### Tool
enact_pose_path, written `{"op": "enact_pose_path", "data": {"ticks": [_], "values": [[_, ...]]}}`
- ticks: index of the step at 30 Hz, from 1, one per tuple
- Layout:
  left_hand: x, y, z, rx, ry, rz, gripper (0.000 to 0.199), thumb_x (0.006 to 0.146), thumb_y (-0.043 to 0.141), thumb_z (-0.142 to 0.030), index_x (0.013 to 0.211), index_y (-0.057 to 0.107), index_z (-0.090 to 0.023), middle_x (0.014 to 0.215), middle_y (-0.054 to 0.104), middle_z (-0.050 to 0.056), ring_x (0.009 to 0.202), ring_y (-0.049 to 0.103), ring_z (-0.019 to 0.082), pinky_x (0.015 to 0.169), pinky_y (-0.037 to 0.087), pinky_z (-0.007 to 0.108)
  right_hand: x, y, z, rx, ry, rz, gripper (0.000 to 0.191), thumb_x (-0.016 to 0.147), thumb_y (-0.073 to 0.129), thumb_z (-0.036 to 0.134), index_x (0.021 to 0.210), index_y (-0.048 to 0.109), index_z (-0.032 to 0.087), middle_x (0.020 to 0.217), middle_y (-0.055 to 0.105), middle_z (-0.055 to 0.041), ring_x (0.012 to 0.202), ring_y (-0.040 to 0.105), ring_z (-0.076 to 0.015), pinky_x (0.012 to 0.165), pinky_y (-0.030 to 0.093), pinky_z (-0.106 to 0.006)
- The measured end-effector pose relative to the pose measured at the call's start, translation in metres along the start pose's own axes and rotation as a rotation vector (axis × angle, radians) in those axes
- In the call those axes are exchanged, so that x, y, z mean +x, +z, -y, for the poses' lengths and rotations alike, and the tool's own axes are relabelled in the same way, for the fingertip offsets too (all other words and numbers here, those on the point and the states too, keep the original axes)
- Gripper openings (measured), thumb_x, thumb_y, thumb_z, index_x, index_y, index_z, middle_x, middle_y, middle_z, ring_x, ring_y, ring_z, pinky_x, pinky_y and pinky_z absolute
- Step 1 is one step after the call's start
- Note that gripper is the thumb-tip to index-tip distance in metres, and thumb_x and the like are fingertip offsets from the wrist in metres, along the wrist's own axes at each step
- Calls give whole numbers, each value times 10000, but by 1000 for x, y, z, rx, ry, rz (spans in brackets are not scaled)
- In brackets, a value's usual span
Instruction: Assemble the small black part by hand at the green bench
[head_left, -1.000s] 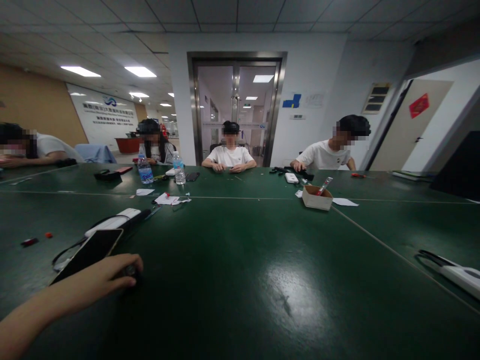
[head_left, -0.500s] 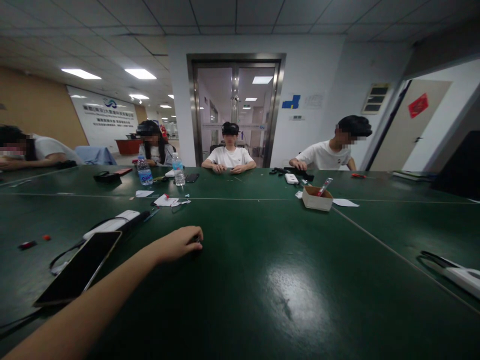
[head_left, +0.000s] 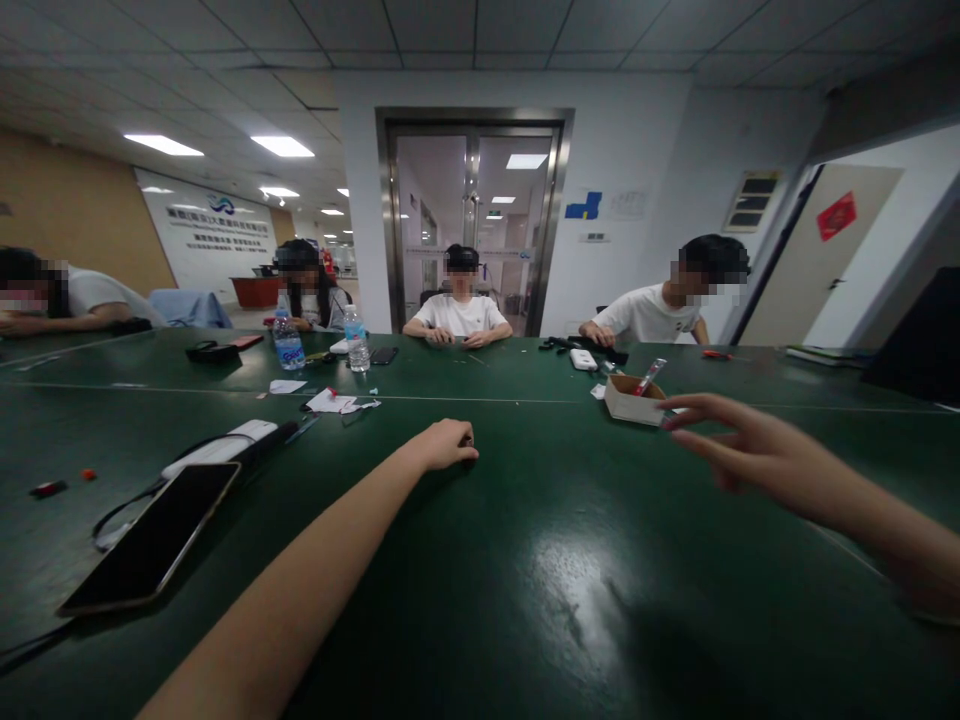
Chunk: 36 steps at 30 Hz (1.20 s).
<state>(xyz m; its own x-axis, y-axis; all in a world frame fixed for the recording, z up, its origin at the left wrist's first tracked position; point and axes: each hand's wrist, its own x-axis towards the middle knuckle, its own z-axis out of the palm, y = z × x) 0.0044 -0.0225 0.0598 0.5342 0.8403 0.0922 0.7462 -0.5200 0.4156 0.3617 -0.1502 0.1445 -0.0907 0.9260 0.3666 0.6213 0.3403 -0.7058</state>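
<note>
My left hand (head_left: 448, 445) is low over the middle of the dark green table (head_left: 510, 540), its fingers curled round something small and dark that is mostly hidden. From the right side my right hand (head_left: 739, 440) reaches in, slightly blurred, thumb and fingers apart and nothing between them. Its fingertips are at the right end of a small open cardboard box (head_left: 634, 408); whether they touch it I cannot tell. A clear and red slim item (head_left: 651, 375) leans up out of the box.
A phone (head_left: 154, 535) lies at the left beside a white device (head_left: 221, 447) with a black strap. Paper scraps (head_left: 330, 400) and two water bottles (head_left: 287, 343) (head_left: 356, 340) are farther back. Several people sit along the far side. A red-handled tool (head_left: 718, 354) lies at the far right.
My left hand has moved forward and to the right, still closed. My right hand has come into view from the right, its fingers apart beside the cardboard box.
</note>
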Motion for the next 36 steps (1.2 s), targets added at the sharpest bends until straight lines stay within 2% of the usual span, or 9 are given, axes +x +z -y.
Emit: {"op": "enact_pose_path", "data": {"ticks": [3,5,9,14,17,20,26,33,36], "values": [[22,21,6,-225,-81,-107,241,752,629,-379,851,605,-160,831,650,62,725,603,173,628,424,260,43,63,7,23,125,360,287,805,658,314,1063,594,206,927,637,-89,441,557,-95,368,460,-195],[30,36,14,-452,-187,-219,235,780,602,-359,871,599,-142,780,652,62,663,605,151,603,437,248,71,114,3,58,232,468,316,851,603,311,1126,517,180,810,638,-58,419,563,-106,351,450,-186],[31,59,31,-671,-243,-429,245,766,619,-367,844,606,-136,708,646,48,623,590,135,597,443,240,106,199,-12,195,405,503,325,971,375,382,1206,387,158,580,571,13,345,526,-107,297,352,-143],[29,63,43,-731,-206,-586,222,740,646,-350,823,630,-145,729,646,47,632,578,133,609,442,245,119,254,-15,597,440,470,229,985,357,336,1048,480,153,579,555,5,407,569,-111,369,425,-158],[31,62,46,-831,-208,-658,190,722,665,-284,840,638,-137,792,657,68,706,599,145,667,464,258,119,267,-13,731,440,325,106,940,470,210,963,537,131,581,543,6,412,553,-91,383,435,-151],[31,61,45,-946,-167,-625,211,708,674,-246,883,640,-133,847,665,84,785,614,168,731,481,291,115,270,-16,858,396,194,103,883,539,132,984,561,129,617,563,1,434,552,-85,396,450,-154],[23,56,39,-876,-129,-586,240,670,713,-215,888,648,-138,925,665,98,872,609,189,830,468,341,111,264,-26,1012,366,128,228,793,596,44,1006,578,123,677,595,-11,471,569,-84,430,479,-159],[25,60,45,-935,-186,-564,315,665,731,-329,889,632,-131,795,659,82,718,622,172,723,502,329,111,265,-28,1042,354,151,199,767,621,36,953,611,108,678,606,-29,494,580,-92,445,494,-166],[26,62,48,-901,-164,-558,287,678,717,-319,890,645,-139,801,666,80,750,624,176,746,493,324,110,263,-30,1064,337,125,228,743,612,-2,937,618,117,651,586,-12,507,585,-97,460,507,-173]]}}
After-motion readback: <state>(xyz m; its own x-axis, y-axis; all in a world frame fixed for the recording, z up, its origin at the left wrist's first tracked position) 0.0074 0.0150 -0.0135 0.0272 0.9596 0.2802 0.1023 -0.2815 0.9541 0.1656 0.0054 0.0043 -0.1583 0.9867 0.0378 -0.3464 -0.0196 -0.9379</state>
